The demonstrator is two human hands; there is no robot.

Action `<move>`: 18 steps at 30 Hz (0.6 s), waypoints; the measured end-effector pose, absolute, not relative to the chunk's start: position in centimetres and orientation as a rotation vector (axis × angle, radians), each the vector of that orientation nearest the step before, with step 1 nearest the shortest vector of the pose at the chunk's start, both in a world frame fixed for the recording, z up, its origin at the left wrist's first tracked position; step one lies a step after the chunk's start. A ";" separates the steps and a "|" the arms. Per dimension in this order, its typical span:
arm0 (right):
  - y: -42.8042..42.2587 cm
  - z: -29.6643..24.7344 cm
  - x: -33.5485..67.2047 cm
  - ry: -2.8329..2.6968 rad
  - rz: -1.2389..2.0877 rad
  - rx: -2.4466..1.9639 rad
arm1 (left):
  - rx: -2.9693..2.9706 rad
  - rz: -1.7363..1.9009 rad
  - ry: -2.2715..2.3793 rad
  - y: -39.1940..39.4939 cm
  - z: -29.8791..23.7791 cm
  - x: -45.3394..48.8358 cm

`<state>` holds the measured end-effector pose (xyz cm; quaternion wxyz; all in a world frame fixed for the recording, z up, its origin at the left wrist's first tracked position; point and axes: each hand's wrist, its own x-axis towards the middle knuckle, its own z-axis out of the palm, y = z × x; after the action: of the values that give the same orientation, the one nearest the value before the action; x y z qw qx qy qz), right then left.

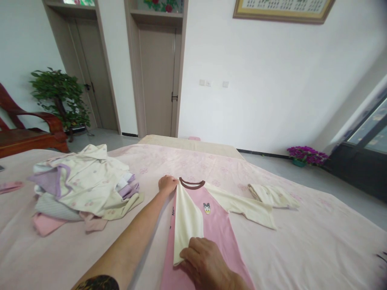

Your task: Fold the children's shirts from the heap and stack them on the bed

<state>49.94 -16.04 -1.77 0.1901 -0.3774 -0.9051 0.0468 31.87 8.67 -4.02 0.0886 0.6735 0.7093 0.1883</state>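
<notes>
A pink child's shirt [216, 225] with cream sleeves and a brown collar lies flat on the bed in front of me. Its left cream sleeve [187, 219] is folded over the pink front. My left hand [167, 184] reaches far out and pinches the shirt's shoulder beside the collar. My right hand [205, 262] is close to me, fingers closed on the cuff end of the folded sleeve, pressing it onto the shirt. The other cream sleeve [246, 207] stretches out to the right.
A heap of cream, lilac and pink clothes [81, 187] lies on the pink bedsheet [302, 245] to the left. A small folded cream garment [272, 195] sits right of the shirt. Beyond the bed are a wooden chair [27, 135], a potted plant [60, 96] and doors.
</notes>
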 end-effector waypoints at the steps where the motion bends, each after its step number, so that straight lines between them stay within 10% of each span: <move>1: -16.0 -1.9 49.8 -2.538 0.128 -1.060 | 2.003 0.562 2.114 8.8 -4.0 31.8; 18: -15.4 -4.5 49.0 -2.644 0.035 -1.003 | 2.047 0.776 2.138 8.6 -5.5 31.5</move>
<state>49.01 -15.36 -4.46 0.1560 -0.3503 -0.9235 0.0122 31.50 8.60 -5.50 0.0406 0.6684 0.6981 0.2535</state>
